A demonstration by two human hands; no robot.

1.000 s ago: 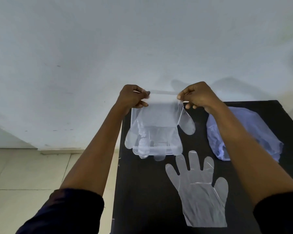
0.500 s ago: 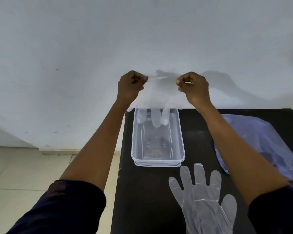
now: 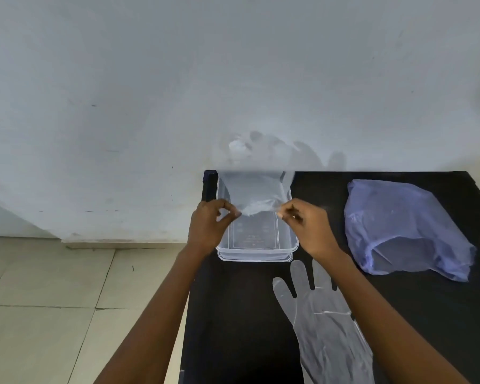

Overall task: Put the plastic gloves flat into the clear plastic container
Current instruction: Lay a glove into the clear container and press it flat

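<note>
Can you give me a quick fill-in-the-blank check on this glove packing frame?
1. Both hands, left hand and right hand, pinch one glove over the clear ____.
2. The second glove lies flat on the ____ table.
3. The crumpled bag is ____ in colour.

Missing words: container; black; blue
</note>
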